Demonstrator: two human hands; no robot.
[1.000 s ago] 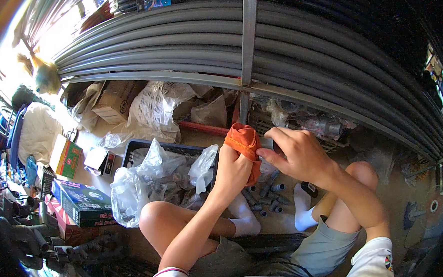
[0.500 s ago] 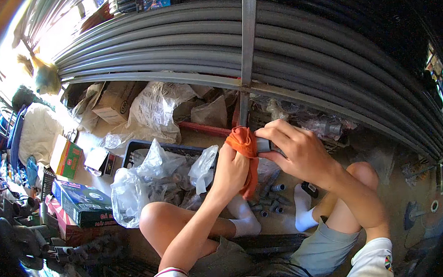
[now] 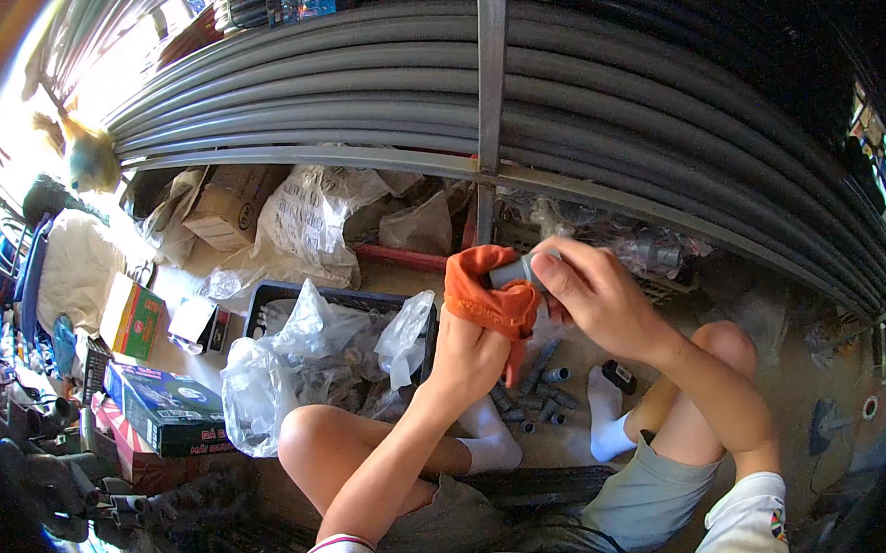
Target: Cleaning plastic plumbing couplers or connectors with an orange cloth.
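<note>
My left hand (image 3: 472,353) is closed around an orange cloth (image 3: 495,309), whose folds wrap over its fingers. In my right hand (image 3: 599,293) is a grey plastic pipe fitting (image 3: 513,270), gripped between thumb and fingers. One end of the fitting lies against the cloth, partly covered by its folds. Both hands are held up in front of me, above the floor between my feet. Below them several loose grey pipe fittings (image 3: 554,396) lie on the floor near my white socks.
Left of my hands stands a black crate (image 3: 273,290) with clear plastic bags (image 3: 306,339) in it. Boxes (image 3: 164,406) are stacked farther left. A metal rack post (image 3: 493,84) rises ahead, with long grey pipes (image 3: 353,81) lying across the rack. A dark small object (image 3: 619,375) lies by my right foot.
My right hand has turned, tilting the fitting so that its end now rests in the cloth. The cloth has opened out and bunched higher around my left hand.
</note>
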